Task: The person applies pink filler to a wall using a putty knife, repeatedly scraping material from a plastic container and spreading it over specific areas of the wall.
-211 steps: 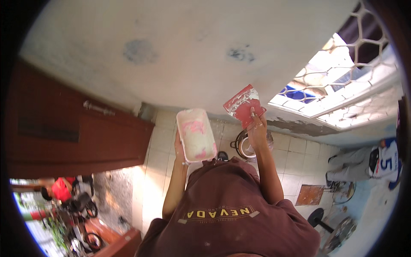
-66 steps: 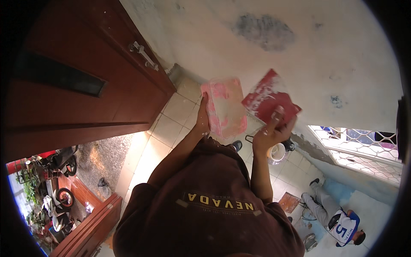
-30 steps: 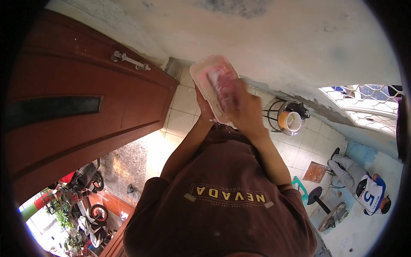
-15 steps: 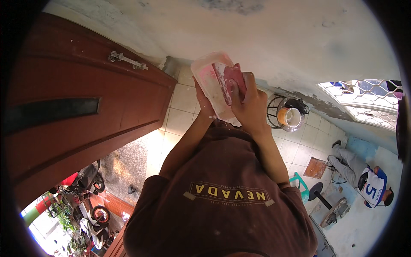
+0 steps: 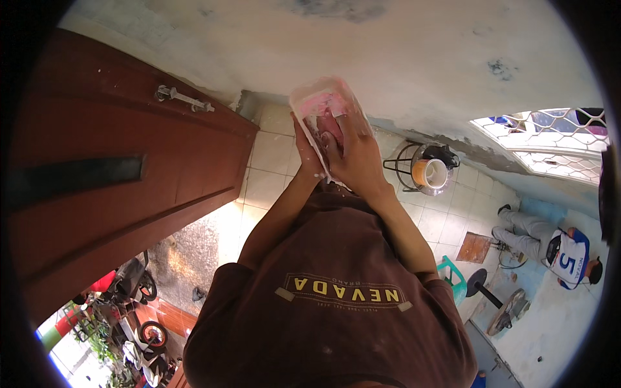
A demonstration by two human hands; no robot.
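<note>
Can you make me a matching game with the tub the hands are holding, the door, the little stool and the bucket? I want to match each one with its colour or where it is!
Things:
1. tub
2. door
3. stool
4. bucket

Colour or place:
A. green, on the floor tiles
B. inside a round wire stand
C. reddish brown, with a metal handle
D. smeared with pink, held up by the left hand, with the right hand reaching into it

Pairs: 1-D, 2-C, 3-A, 4-B
</note>
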